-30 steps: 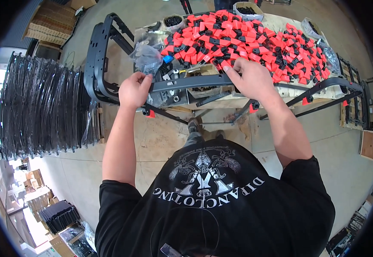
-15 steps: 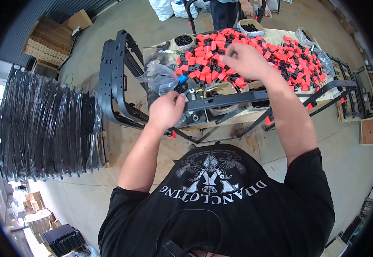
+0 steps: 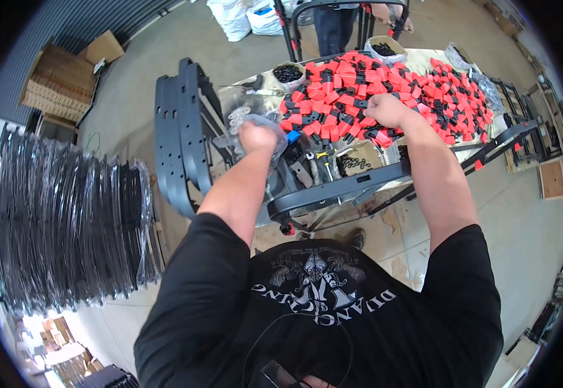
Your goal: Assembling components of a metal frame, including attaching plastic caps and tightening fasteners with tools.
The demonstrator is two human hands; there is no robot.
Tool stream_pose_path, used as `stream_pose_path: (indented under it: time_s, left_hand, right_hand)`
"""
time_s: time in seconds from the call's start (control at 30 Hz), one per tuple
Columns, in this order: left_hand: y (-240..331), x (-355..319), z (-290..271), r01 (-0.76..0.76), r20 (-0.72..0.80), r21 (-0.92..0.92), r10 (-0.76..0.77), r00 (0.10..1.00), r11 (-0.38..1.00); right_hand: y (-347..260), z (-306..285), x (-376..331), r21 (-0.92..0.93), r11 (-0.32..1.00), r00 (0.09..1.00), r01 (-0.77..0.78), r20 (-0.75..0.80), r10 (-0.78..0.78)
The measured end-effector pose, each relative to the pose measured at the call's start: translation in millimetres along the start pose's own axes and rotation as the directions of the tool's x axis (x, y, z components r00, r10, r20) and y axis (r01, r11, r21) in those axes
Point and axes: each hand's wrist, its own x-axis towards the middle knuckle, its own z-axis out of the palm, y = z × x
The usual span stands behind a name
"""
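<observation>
My left hand [image 3: 257,137] is curled among the folds of a clear plastic bag [image 3: 279,143] at the table's left end; its fingertips are hidden. My right hand [image 3: 387,111] is closed at the heap of red and black plastic pieces [image 3: 333,107]. Its fingertips are beside a black part, but what they hold, if anything, does not show. Between me and the table runs a dark metal frame [image 3: 333,191], crossing below both hands. Close to the bag lie a blue object [image 3: 293,136], a wrench [image 3: 313,167] and a yellow-handled tool [image 3: 323,154].
An open box [image 3: 373,154] holds small black parts. Small bags of black parts [image 3: 288,73] stand along the far edge. Curved dark frames [image 3: 181,139] lean at the table's left. Wrapped black stacks [image 3: 68,213] stand further left. Another person [image 3: 332,29] stands across the table.
My left hand has left the metal frame and moved up to the plastic bag. My right hand has come down onto the heap, slightly right, and its fingers have closed. The view has shifted.
</observation>
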Motion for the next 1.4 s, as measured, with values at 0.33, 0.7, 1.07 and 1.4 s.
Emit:
stream_pose_path:
  time_s: [0.33,0.7,1.07,1.4]
  left_hand:
    - [-60.5,50.4,91.9,-0.197,0.613,0.296,-0.028,0.790,0.935]
    - [-38.0,33.9,56.1,-0.338,0.684,0.244,0.085,0.724,0.909]
    - [-5.6,-10.7,-36.2,-0.102,0.240,-0.111,0.126,0.963,0.989]
    - [99.5,-141.5,-194.1,-0.553,0.058,-0.430,0.633,0.772,0.714]
  right_hand:
    - [-13.8,-15.4,2.6,-0.086,0.996,0.999,-0.028,0.022,0.030]
    - [-13.9,-2.5,7.5,-0.145,0.988,0.994,0.049,0.107,-0.034]
    - [-26.9,8.2,9.7,-0.092,0.973,0.966,0.211,0.173,-0.193]
    - [-27.9,14.4,7.6,-0.087,0.946,0.927,0.312,0.246,-0.283]
